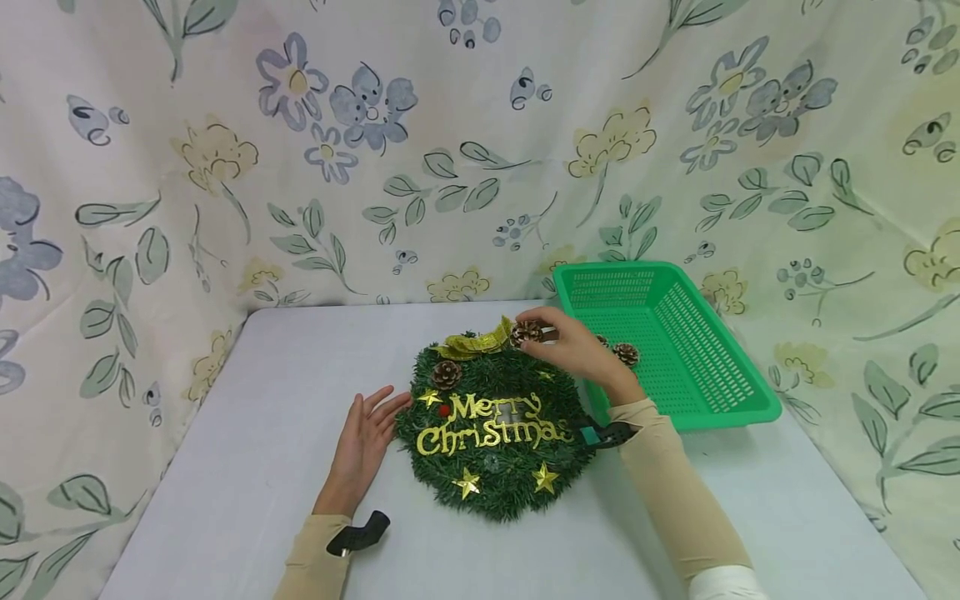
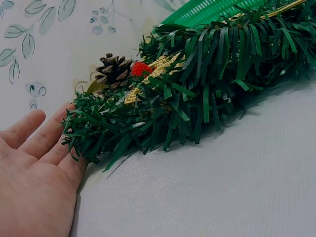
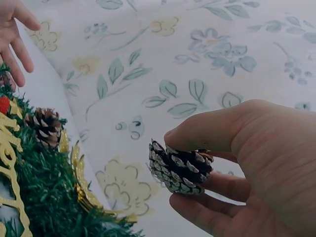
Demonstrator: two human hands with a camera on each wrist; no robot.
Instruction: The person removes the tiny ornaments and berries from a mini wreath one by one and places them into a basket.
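Observation:
A pinecone (image 3: 178, 170) with pale-tipped scales is pinched between the thumb and fingers of my right hand (image 1: 570, 343), above the wreath's upper right edge. The green tinsel wreath (image 1: 495, 492) lies flat on the table, with gold "Merry Christmas" lettering (image 1: 491, 429) across its middle. A gold ribbon (image 1: 474, 342) sits along its top, and another pinecone (image 1: 447, 374) rests at its upper left near a red berry (image 2: 141, 69). My left hand (image 1: 366, 442) is at the wreath's left edge, its fingers extended against the greenery.
A green plastic basket (image 1: 750, 379) stands at the right, just behind my right forearm, with a pinecone (image 1: 626, 354) inside near its left side. Gold stars (image 1: 467, 482) dot the wreath. A floral curtain (image 1: 450, 150) hangs behind the white table (image 1: 247, 433).

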